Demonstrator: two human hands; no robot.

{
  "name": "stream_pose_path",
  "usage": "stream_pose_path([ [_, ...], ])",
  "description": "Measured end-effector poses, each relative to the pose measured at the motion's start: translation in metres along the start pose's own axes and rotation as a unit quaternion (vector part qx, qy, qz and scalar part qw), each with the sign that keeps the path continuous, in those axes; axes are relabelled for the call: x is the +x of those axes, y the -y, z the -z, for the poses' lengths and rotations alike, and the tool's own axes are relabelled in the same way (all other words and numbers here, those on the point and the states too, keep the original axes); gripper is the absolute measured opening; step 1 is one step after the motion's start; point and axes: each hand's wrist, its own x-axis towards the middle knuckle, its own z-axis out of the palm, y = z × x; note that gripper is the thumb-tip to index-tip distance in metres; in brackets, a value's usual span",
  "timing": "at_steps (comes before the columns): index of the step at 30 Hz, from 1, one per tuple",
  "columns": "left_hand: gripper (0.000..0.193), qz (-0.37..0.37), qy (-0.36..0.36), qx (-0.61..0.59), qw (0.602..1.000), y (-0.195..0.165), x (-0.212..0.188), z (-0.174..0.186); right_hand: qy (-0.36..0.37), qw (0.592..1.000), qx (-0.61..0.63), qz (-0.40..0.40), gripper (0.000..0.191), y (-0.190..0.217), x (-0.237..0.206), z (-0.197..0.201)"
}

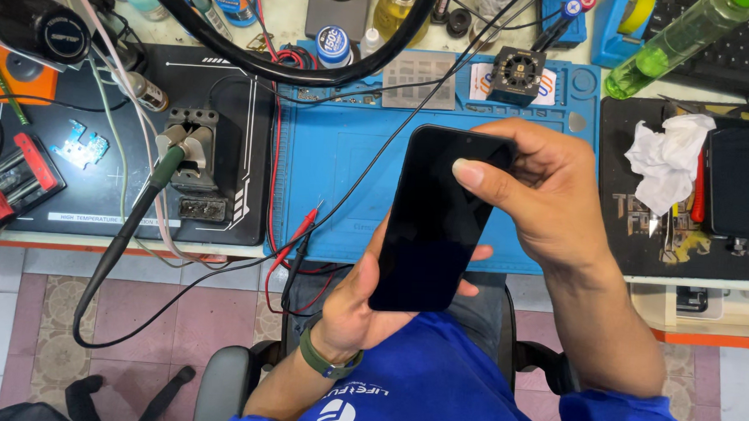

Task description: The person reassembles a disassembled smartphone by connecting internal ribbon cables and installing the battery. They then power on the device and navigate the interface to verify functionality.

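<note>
Blue mat [343,151] on cluttered bench – tiled floor [22,323] below.

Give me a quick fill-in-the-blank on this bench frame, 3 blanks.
1. Both hands hold a black smartphone whose screen is ____.
2. The right hand presses its ____ on the upper part of the screen, while the left hand supports the phone from below.
3. The work mat under the phone is ____ in colour.

Missing words: dark (off); thumb; blue
</note>
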Motion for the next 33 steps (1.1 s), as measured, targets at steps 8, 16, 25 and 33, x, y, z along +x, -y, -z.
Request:
stream_pose_path([
  [8, 0.085, -0.005, -0.024, -0.012, 1.000, 0.000, -0.004, 0.006, 0.005, 1.000, 0.003, -0.008, 0.019, -0.005, 0.002, -0.006],
  [16, 0.074, -0.035, 0.010, -0.048, 0.998, 0.002, -0.004, 0.011, 0.024, 1.000, -0.002, -0.011, 0.020, -0.003, 0.000, -0.005],
  [25, 0.069, -0.040, -0.037, 0.000, 0.998, 0.003, -0.006, 0.012, 0.025, 1.000, 0.007, -0.018, 0.022, -0.012, 0.002, -0.007],
  [33, 0.069, -0.043, -0.046, 0.028, 0.998, 0.006, -0.008, 0.014, 0.025, 1.000, -0.002, -0.016, 0.022, -0.020, -0.002, -0.008],
])
